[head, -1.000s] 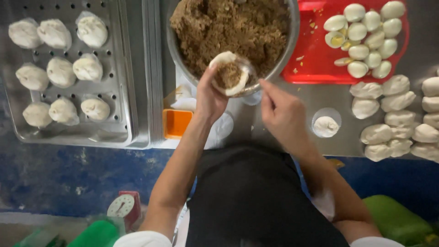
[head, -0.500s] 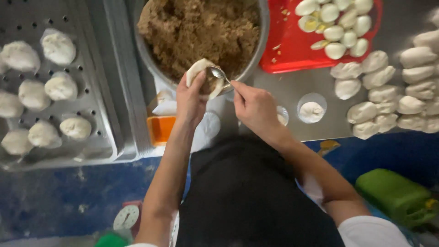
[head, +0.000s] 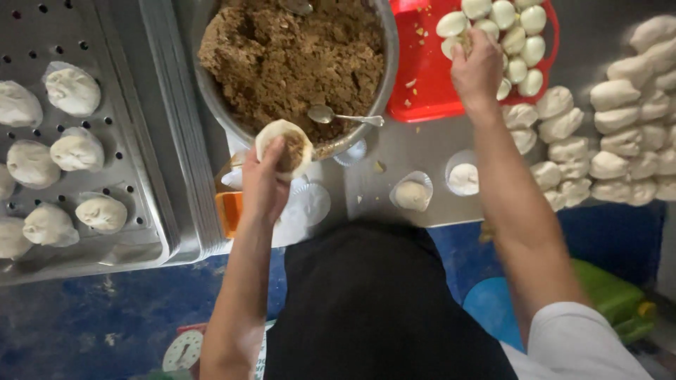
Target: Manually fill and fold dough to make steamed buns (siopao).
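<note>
My left hand [head: 264, 184] cups a round dough wrapper [head: 284, 143] with brown filling in its middle, held at the near rim of the metal bowl [head: 389, 65]. The bowl is full of brown minced filling [head: 292, 60]. A metal spoon [head: 336, 116] rests on the filling by the rim, with no hand on it. My right hand [head: 479, 69] reaches onto the red tray [head: 422, 84] and closes over the pale peeled eggs [head: 517, 32] piled there. Whether its fingers hold an egg is hidden.
A perforated steel steamer tray [head: 134, 176] at the left carries several filled buns [head: 72, 90] on paper. Raw dough pieces [head: 627, 134] lie in rows at the right. Two paper cups with dough [head: 412, 193] sit on the steel table. An orange box [head: 229, 211] stands under my left hand.
My right hand left the spoon in the bowl and moved up and right to the eggs on the red tray. The left hand still holds the filled wrapper.
</note>
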